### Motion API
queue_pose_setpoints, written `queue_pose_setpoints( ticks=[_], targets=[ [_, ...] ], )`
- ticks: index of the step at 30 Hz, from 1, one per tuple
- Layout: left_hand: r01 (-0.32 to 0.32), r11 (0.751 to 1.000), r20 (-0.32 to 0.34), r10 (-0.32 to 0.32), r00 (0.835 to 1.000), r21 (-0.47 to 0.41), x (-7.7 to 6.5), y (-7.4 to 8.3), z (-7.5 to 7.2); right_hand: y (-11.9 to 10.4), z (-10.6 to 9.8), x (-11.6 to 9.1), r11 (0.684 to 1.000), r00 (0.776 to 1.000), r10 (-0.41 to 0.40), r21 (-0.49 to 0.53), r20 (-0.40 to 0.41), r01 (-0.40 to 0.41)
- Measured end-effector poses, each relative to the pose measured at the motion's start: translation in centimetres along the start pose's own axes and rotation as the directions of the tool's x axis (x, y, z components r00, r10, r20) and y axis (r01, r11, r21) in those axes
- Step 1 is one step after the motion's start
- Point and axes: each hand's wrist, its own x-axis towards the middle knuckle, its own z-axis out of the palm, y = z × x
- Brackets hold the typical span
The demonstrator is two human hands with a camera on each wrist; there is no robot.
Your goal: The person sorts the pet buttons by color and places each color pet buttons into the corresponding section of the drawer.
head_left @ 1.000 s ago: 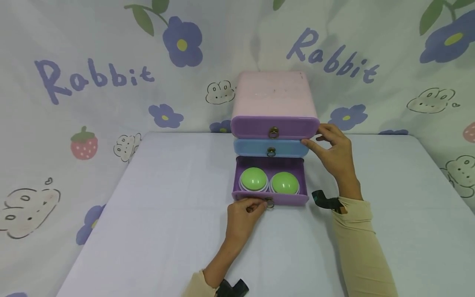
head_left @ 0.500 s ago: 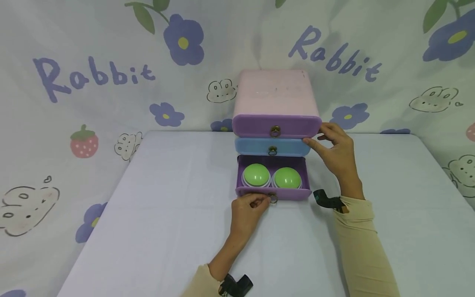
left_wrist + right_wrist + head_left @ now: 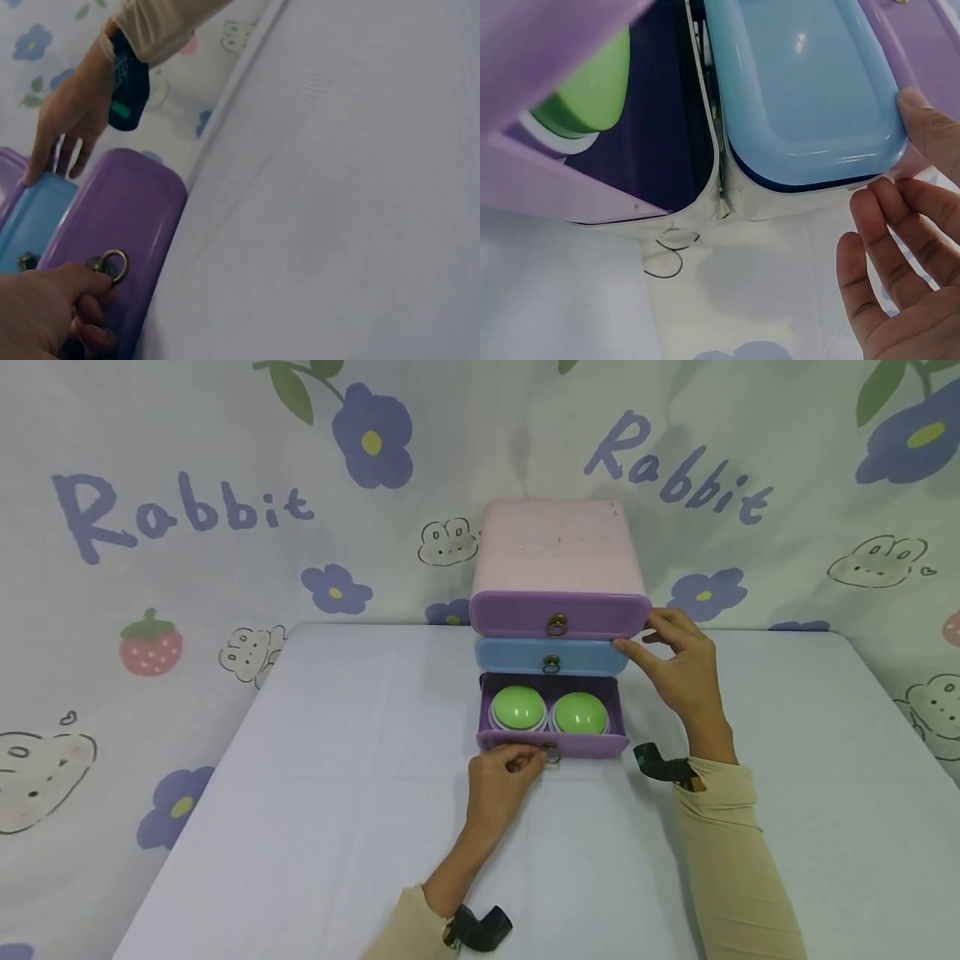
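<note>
A small drawer cabinet [image 3: 557, 547] with a pink top stands at the back of the table. Its lowest drawer [image 3: 615, 745] is pulled out and holds two round things with glossy green domes [image 3: 519, 707] on pale bases. At that drawer's front, my left hand [image 3: 498, 785] pinches the brass ring pull [image 3: 115, 266] between thumb and curled fingers. My right hand [image 3: 682, 677] holds the cabinet's right edge. Its thumb [image 3: 922, 120] lies at the end of the blue drawer front [image 3: 817, 97], and the fingers touch the cabinet's side.
The purple top drawer [image 3: 510, 614] and the blue middle drawer carry brass rings too. A white cloth covers the table [image 3: 337, 735]. Behind it hangs a printed curtain [image 3: 225, 427] with flowers and rabbits. Each wrist wears a black camera [image 3: 480, 928].
The lowest drawer has slid partway back into the cabinet, with my left hand moving along at its ring. My right hand has kept its hold on the cabinet's edge.
</note>
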Motion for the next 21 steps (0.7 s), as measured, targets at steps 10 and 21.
queue_pose_setpoints(
  ticks=[10, 21],
  targets=[
    [0.008, 1.000, -0.009, -0.008, 1.000, -0.007, 0.8, -0.1, 0.2, -1.5, -0.1, -0.1, 1.000, 1.000, -0.016, 0.014, 0.006, 0.016],
    [0.030, 0.999, -0.026, -0.031, 0.999, -0.031, 1.7, -0.4, 0.7, -1.4, -0.2, -0.1, 1.000, 1.000, 0.003, 0.015, 0.004, -0.003]
  ],
)
